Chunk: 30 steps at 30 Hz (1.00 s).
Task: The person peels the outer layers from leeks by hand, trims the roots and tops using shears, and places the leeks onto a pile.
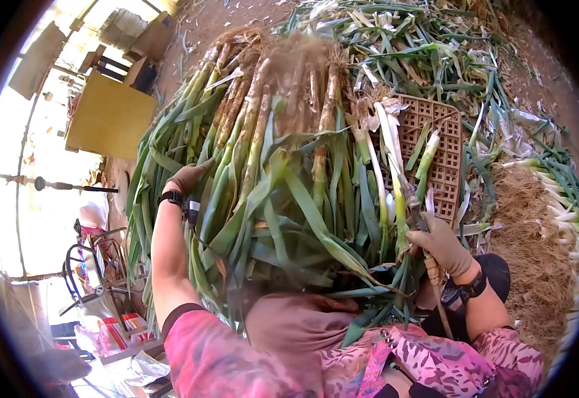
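Note:
My left hand, in a tan glove, is at the left side of a big pile of leeks, its fingers closed around a leek among the green leaves. The leeks lie with dirty, brownish stalks and roots pointing away from me and leaves toward my lap. My right hand, gloved too, is closed around a thin tool with a wooden handle at the right of the pile. The tool's working end cannot be made out. Beyond that hand, a trimmed leek lies on a brown plastic crate.
Cleaned leeks with bushy roots are stacked along the right. Stripped leaves cover the ground at the far right. On the left stand a yellow board, a black metal frame and plastic bags.

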### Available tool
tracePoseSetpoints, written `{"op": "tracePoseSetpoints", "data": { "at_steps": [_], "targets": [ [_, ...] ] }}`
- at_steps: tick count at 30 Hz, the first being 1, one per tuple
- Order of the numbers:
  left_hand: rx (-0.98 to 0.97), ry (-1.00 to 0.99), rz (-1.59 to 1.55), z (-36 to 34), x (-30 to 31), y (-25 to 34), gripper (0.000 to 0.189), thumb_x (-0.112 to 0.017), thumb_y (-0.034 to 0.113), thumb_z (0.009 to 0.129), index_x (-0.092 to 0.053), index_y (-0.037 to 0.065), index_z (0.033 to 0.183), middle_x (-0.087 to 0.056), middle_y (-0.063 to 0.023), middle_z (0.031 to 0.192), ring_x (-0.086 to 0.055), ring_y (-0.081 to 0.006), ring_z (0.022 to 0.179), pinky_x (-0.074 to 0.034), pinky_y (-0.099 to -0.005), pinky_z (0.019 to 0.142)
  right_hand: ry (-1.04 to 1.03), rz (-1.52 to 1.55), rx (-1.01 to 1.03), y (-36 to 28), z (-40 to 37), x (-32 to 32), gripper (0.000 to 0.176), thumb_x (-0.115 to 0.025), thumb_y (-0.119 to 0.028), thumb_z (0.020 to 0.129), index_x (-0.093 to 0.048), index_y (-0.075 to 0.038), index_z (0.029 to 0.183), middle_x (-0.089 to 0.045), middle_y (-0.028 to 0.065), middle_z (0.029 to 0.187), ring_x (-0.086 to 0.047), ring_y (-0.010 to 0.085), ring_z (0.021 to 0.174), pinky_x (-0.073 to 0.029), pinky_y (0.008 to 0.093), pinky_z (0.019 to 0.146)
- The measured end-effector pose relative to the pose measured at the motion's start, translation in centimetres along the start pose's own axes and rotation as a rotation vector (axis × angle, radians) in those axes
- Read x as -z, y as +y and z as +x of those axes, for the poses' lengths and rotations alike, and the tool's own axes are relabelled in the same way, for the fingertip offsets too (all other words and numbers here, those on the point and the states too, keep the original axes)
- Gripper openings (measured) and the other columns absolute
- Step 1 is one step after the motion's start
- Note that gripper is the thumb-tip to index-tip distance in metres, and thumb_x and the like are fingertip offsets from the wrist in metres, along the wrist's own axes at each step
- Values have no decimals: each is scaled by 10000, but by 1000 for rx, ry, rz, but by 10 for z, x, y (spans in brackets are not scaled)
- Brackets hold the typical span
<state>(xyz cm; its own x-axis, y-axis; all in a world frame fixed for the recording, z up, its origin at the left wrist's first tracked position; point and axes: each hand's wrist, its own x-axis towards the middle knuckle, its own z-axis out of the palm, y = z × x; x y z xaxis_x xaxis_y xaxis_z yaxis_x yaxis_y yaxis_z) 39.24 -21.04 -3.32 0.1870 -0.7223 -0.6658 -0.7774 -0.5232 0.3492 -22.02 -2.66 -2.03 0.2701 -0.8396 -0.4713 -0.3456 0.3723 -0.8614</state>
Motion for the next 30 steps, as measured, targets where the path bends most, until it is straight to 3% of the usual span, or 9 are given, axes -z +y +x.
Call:
{"op": "tracePoseSetpoints", "data": {
  "at_steps": [13, 15, 16, 18, 20, 22, 24, 26, 30],
  "targets": [
    [-39, -330, -632, -91, -54, 74, 433, -678, 351, 942, -663, 24, 1226, -700, -49, 994, -640, -113, 833, -527, -285, 761, -41, 4, -39, -8, 5, -2, 411, -689, -320, 885, -601, 41, 1058, -642, 98, 790, -653, 163, 707, -520, 322, 676],
    [-215, -243, -247, -101, -62, 82, 369, -682, 326, 944, -682, 33, 1167, -693, -23, 919, -627, -79, 790, -522, -268, 717, -48, -13, -31, -8, 6, -5, 393, -696, -317, 883, -599, 33, 1031, -645, 101, 767, -655, 165, 694, -518, 323, 663],
    [-126, -258, -422, -127, -70, 108, 370, -710, 340, 914, -698, 23, 1105, -674, -2, 861, -617, -84, 783, -509, -272, 717, -55, 12, -31, -8, 5, -8, 382, -700, -315, 882, -598, 28, 1016, -646, 102, 755, -654, 167, 686, -516, 324, 656],
    [-231, -205, -254, -147, -89, 133, 459, -733, 389, 875, -696, 7, 1127, -704, -44, 876, -647, -127, 822, -515, -298, 773, -50, -8, -11, -11, 2, -11, 367, -706, -311, 880, -596, 20, 996, -647, 101, 743, -653, 170, 674, -512, 326, 643],
    [-375, -104, 130, -155, -112, 155, 646, -736, 527, 815, -674, 28, 1220, -733, -164, 1038, -691, -253, 933, -511, -353, 874, -30, -98, 19, -12, -2, -12, 358, -711, -309, 877, -594, 13, 984, -648, 98, 739, -649, 173, 665, -509, 328, 633],
    [-402, -116, 12, -115, -143, 145, 642, -746, 543, 801, -687, 44, 1201, -732, -168, 1034, -691, -262, 935, -513, -366, 871, -84, -85, -46, 2, 1, -14, 395, -699, -340, 882, -612, 17, 1026, -673, 138, 767, -676, 236, 713, -520, 358, 673],
    [-336, -27, 298, -101, -148, 164, 791, -745, 646, 736, -693, -8, 1178, -715, -228, 1105, -699, -315, 1007, -521, -388, 906, -29, -204, 16, 37, 6, -19, 485, -695, -394, 870, -625, 39, 1077, -701, 205, 832, -702, 329, 803, -532, 399, 751],
    [-304, -28, 309, -81, -154, 150, 725, -741, 604, 787, -663, 55, 1255, -725, -171, 1101, -691, -268, 1004, -517, -368, 922, -5, -373, 18, 55, 8, -23, 589, -689, -459, 853, -622, 70, 1106, -706, 252, 882, -701, 382, 878, -533, 418, 817],
    [-210, 80, 522, -110, -156, 173, 892, -712, 709, 750, -628, 2, 1288, -696, -223, 1166, -679, -331, 1068, -509, -385, 958, -65, -349, -42, 60, -11, -15, 624, -685, -491, 835, -651, 107, 1012, -706, 275, 890, -706, 367, 892, -537, 414, 831]
  ]
}}
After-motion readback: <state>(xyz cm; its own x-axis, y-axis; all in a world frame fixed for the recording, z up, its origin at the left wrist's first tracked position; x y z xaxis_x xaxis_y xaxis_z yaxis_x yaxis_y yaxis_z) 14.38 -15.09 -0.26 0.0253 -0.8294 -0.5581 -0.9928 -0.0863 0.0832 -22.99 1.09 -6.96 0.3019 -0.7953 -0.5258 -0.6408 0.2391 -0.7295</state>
